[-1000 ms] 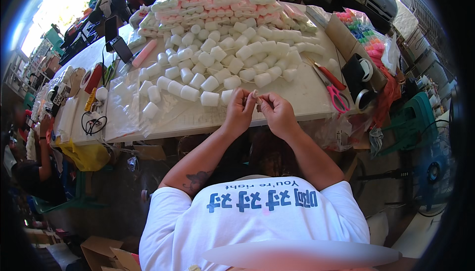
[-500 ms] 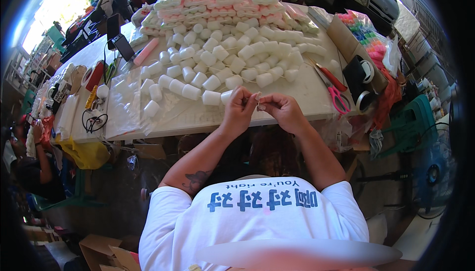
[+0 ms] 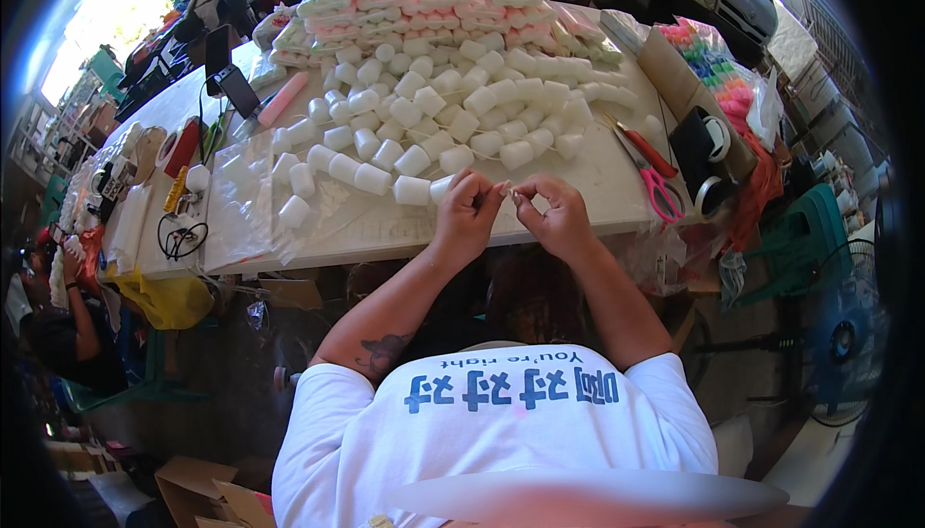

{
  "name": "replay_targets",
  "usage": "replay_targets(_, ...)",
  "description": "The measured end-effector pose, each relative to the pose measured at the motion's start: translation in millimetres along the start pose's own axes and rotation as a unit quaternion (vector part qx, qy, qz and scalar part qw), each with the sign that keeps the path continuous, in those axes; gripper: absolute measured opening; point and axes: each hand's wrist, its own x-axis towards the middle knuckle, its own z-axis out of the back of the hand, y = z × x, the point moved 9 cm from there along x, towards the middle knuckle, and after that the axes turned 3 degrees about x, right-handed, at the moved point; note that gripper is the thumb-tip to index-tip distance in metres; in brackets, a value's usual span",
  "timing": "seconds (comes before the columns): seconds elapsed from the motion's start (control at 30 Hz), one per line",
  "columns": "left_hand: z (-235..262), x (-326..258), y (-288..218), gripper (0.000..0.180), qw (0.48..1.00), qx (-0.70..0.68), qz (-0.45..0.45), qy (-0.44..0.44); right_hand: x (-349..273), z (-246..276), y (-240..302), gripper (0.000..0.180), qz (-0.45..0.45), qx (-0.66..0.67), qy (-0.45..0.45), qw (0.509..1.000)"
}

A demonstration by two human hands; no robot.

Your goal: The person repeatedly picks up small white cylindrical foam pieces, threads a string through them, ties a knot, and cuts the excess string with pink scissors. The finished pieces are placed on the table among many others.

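Note:
My left hand (image 3: 466, 208) is at the front edge of the table, thumb and finger pinched on a thin whitish cord (image 3: 508, 188). Close beside it on the right, my right hand (image 3: 557, 218) pinches the same short bit at its fingertips. A row of white foam cylinders (image 3: 372, 178) runs along the tabletop up to my left hand, its last piece partly behind the knuckles. Beyond lies a large heap of similar white cylinders (image 3: 462, 125), several of them threaded on cords. What exactly lies between my fingertips is too small to see well.
Bagged pink and pale green rolls (image 3: 414, 8) are stacked at the back. Pink-handled scissors (image 3: 663, 196) and an orange-red tool (image 3: 646, 150) lie right. A cardboard box edge (image 3: 689, 85), black cable (image 3: 183, 237) and clear plastic bag (image 3: 246, 200) flank the heap. Another person (image 3: 67, 326) sits far left.
My fingertips have drawn slightly apart and my right hand has turned, its fingers curling more. The cylinders and the other things on the table stay in place.

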Motion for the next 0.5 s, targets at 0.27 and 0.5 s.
replay_targets(0.27, 0.6, 3.2, 6.9, 0.022, 0.999, 0.031, 0.034, 0.013, 0.8, 11.8, 2.4, 0.015, -0.007, -0.038, -0.027, 0.999)
replay_targets(0.5, 1.4, 4.5, 5.9, 0.023, 0.999, 0.008, 0.04, 0.016, 4.9, -0.8, 15.9, 0.021, -0.019, 0.003, 0.064, 0.998)
